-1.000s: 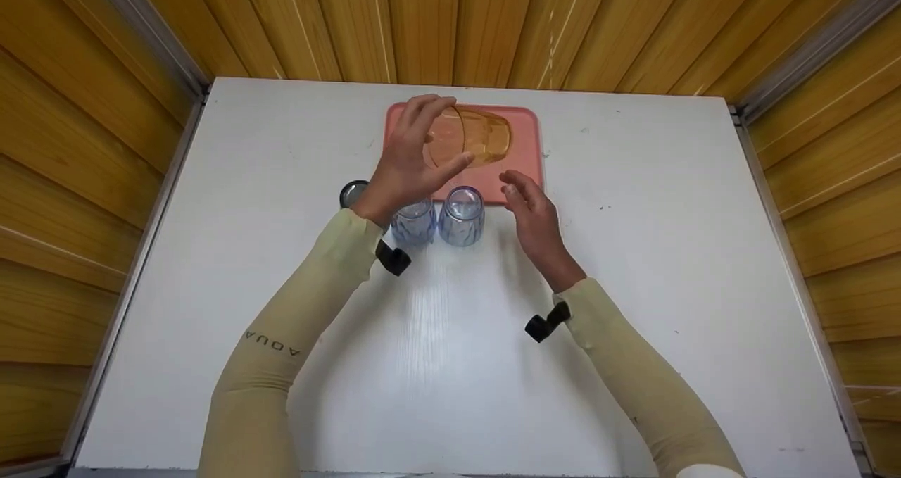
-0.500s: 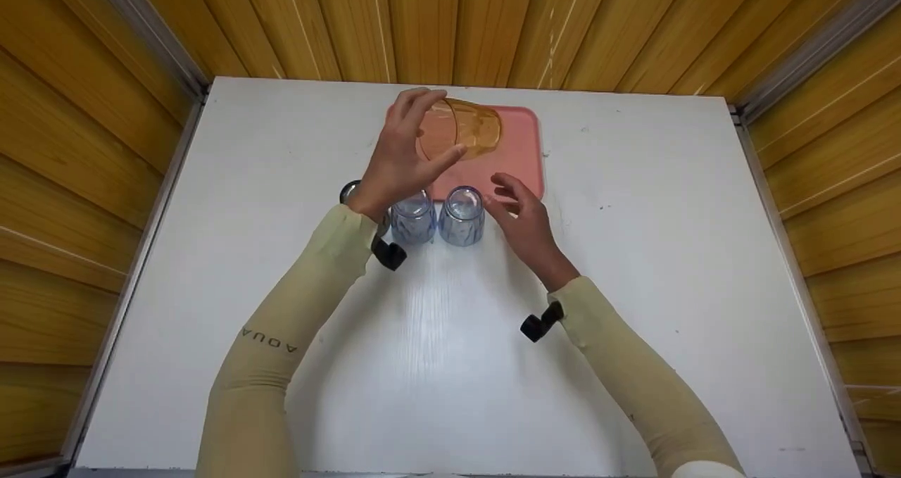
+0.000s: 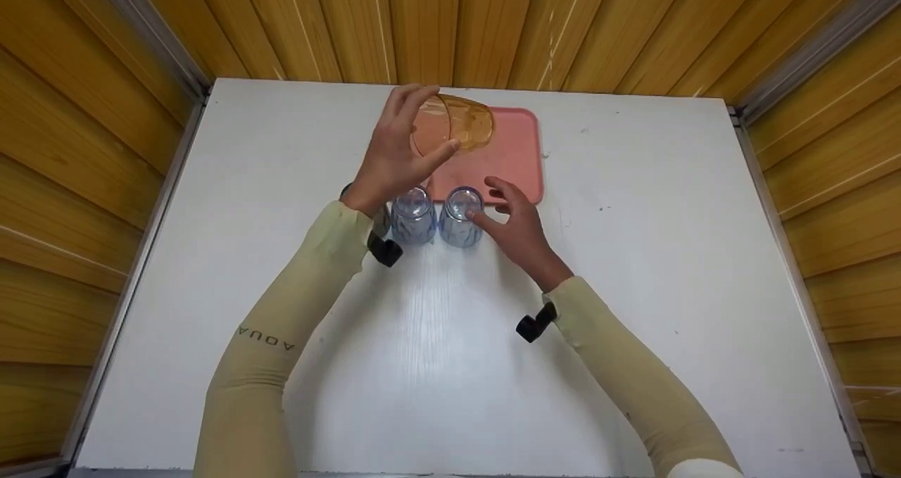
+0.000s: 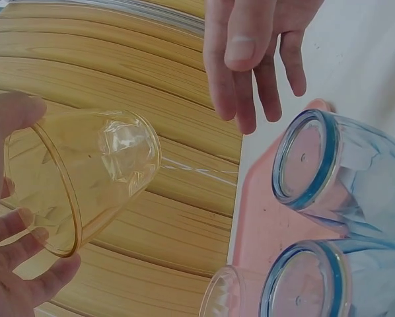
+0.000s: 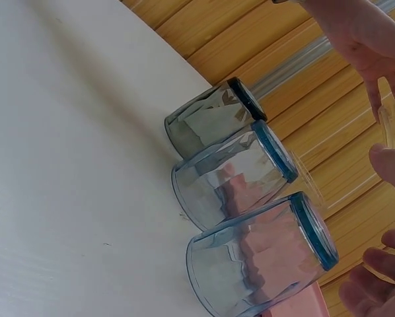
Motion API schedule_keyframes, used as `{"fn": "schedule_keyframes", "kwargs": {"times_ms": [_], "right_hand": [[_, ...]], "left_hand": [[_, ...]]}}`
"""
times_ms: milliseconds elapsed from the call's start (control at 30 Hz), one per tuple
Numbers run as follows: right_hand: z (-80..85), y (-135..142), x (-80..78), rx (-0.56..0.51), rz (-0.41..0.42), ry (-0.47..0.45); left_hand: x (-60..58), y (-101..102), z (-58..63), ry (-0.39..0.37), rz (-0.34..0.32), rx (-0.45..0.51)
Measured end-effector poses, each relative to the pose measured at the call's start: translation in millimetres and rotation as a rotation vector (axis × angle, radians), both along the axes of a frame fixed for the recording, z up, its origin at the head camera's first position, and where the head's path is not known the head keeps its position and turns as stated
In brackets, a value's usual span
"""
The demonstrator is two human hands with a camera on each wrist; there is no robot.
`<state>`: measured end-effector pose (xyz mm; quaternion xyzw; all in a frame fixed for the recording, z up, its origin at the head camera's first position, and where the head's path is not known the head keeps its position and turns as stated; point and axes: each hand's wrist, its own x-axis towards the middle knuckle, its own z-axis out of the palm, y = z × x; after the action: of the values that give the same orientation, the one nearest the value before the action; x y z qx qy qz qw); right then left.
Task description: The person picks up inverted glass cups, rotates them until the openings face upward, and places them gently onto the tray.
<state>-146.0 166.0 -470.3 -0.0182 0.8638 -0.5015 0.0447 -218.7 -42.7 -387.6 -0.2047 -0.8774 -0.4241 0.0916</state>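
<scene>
My left hand (image 3: 391, 151) grips an amber glass (image 3: 470, 122) around its rim end. The glass lies sideways in the air over the pink tray (image 3: 517, 158), its base pointing right. Upside down on the table, a right blue glass (image 3: 461, 233) and a left blue glass (image 3: 414, 228) stand side by side at the tray's near edge. My right hand (image 3: 517, 231) hovers beside the right blue glass, fingers loosely bent and holding nothing. In the head view its thumb overlaps that glass; the right wrist view shows the hand apart from it.
A dark grey glass (image 5: 207, 120) stands upside down beside the left blue one, mostly behind my left wrist in the head view. Another pale glass (image 4: 224, 294) shows partly behind the blue glasses. Wood-patterned walls (image 3: 493, 27) enclose the white table (image 3: 633, 253).
My left hand has shifted left and slightly away with the amber glass. My right hand has moved left to the right blue glass, its thumb spreading from the fingers.
</scene>
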Motion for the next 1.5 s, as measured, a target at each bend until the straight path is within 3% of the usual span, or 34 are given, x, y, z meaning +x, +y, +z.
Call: {"fn": "schedule_keyframes", "kwargs": {"times_ms": [967,1233,1500], "right_hand": [[-6.8,-24,-10.6,0.199,0.044,-0.042],[-8.9,-29,-12.0,0.248,0.037,-0.017],[-13.3,-34,-12.9,0.253,0.039,0.033]], "left_hand": [[-12.9,-9,2.6,0.013,0.038,-0.043],[-18.4,-11,5.2,-0.002,0.060,-0.114],[-23.8,-15,5.1,0.014,0.066,-0.127]]}}
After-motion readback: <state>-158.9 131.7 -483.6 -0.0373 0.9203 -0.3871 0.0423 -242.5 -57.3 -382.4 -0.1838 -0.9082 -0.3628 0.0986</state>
